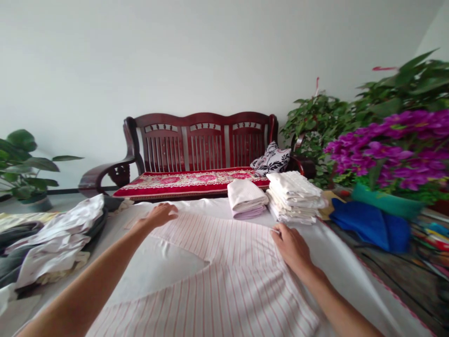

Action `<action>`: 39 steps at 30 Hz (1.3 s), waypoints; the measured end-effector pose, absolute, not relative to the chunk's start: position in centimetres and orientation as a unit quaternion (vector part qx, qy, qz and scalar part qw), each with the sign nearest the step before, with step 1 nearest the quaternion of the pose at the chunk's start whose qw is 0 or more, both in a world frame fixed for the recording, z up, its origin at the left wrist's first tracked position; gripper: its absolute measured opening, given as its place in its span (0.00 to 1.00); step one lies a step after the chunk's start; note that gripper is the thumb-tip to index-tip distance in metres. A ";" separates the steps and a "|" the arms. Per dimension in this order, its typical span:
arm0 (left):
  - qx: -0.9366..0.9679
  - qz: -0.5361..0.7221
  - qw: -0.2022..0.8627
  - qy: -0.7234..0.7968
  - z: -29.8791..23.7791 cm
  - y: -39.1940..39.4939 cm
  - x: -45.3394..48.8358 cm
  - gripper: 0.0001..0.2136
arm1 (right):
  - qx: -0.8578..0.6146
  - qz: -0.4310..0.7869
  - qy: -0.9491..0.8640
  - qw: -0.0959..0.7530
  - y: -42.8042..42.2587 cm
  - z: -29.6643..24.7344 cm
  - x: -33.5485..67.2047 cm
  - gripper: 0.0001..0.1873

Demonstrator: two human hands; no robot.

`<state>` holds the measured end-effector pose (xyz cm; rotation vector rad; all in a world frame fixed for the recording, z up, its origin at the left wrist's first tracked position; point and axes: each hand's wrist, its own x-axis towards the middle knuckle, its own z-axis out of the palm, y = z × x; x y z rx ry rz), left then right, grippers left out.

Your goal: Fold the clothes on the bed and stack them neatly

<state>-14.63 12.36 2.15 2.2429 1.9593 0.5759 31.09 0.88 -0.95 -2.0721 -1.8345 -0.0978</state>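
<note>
Around the striped trousers [238, 290], laid on a white sheet [338, 269], bare room is left between the legs and along the right edge. Folded linens [294, 199] are stacked at the far edge, before a wooden settee [205, 147]. The trousers' upper corner is pinched by the right hand [291, 245]; the left hand [157, 216] is loosely spread. The near leg is cut off.

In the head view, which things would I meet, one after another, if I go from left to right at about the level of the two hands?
Crumpled clothes pile → left hand → smaller folded stack → right hand → blue cloth.
</note>
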 end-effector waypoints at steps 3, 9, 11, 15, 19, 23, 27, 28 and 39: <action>0.754 0.118 0.027 0.646 1.8 12.2 -17.7 0.07 | -0.744 -0.011 -0.646 0.170 1.2 -0.6 31.3 0.11; 0.732 0.098 -0.013 0.674 1.5 12.5 -18.6 0.05 | -0.760 0.030 -0.624 0.178 2.0 0.4 31.4 0.12; 0.720 0.109 -0.028 0.685 1.3 12.6 -18.0 0.08 | -0.767 0.025 -0.617 0.176 2.2 0.4 31.5 0.12; 0.700 0.111 -0.033 0.705 0.3 12.2 -17.2 0.11 | -0.773 0.018 -0.616 0.149 2.5 0.0 31.4 0.13; 0.674 0.115 -0.029 0.729 -0.5 10.6 -18.1 0.18 | -0.756 -0.035 -0.642 0.125 1.7 0.1 31.1 0.16; 0.656 0.122 -0.033 0.745 0.1 7.5 -18.5 0.20 | -0.687 -0.111 -0.706 0.131 -0.9 0.7 28.9 0.23; 0.730 0.183 0.015 0.659 0.5 1.5 -15.0 0.19 | -0.587 -0.080 -0.788 0.166 -4.5 -0.1 24.3 0.27; 0.754 0.205 0.038 0.623 0.3 -0.6 -13.6 0.19 | -0.568 -0.074 -0.803 0.164 -5.4 -0.6 23.2 0.28; 0.864 0.061 0.066 0.496 -1.3 -15.4 -9.6 0.30 | -0.479 -0.139 -0.853 0.153 -8.0 -5.7 21.6 0.35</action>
